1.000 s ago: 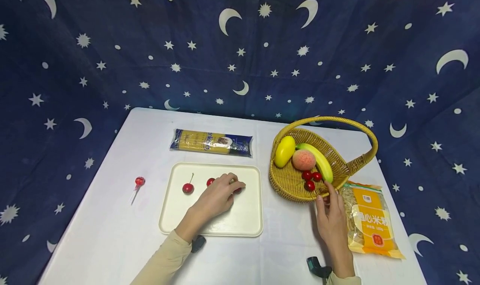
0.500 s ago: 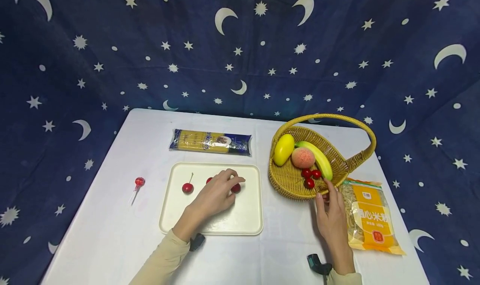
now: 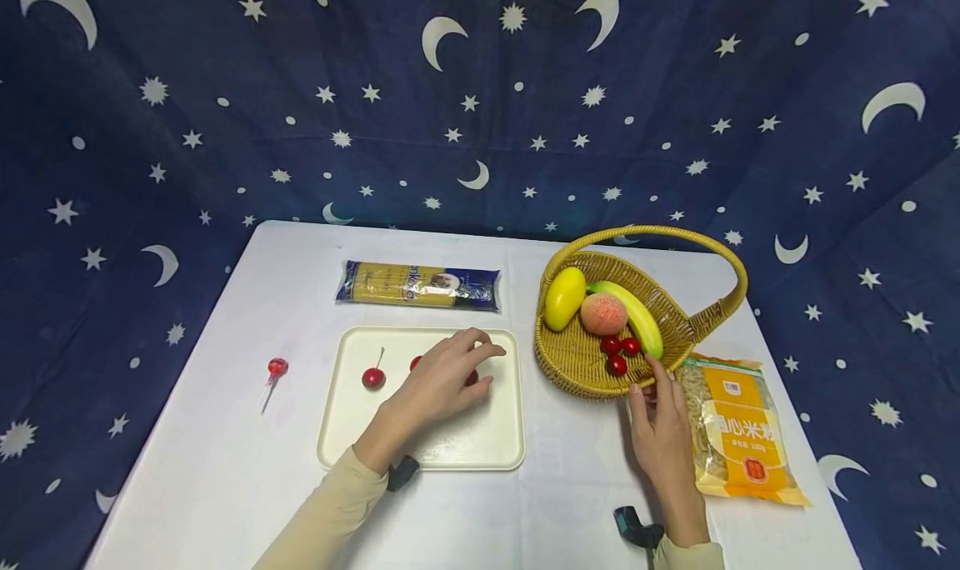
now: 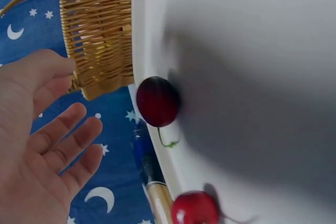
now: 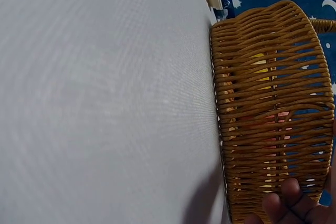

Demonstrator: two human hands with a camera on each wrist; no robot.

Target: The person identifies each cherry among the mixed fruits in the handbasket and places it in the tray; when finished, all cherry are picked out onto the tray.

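Note:
My left hand (image 3: 442, 378) hovers over the cream tray (image 3: 420, 457), fingers and thumb spread apart. In the left wrist view a dark red cherry (image 4: 157, 102) with a green stem lies on the tray, apart from the hand (image 4: 47, 140). A brighter cherry (image 4: 195, 208) is close by. Another cherry (image 3: 372, 378) with its stem up lies at the tray's left. At the near rim of the wicker basket (image 3: 558, 370), my right hand (image 3: 663, 437) grips the edge; its fingertips (image 5: 290, 186) touch the outer wall. The basket holds a peach (image 3: 603, 314) and several other fruits.
Behind the tray lies a spaghetti pack (image 3: 417, 285). A red lollipop (image 3: 277, 367) is left of the tray. A rice noodle bag (image 3: 742, 437) lies right of my right hand. In the basket are a banana (image 3: 633, 312), a yellow mango-like fruit (image 3: 565, 298) and cherries (image 3: 617, 364).
My left thumb and index finger have spread apart, and the hand has shifted slightly right and away from me. The cherry stays on the tray. My right hand keeps its place on the basket.

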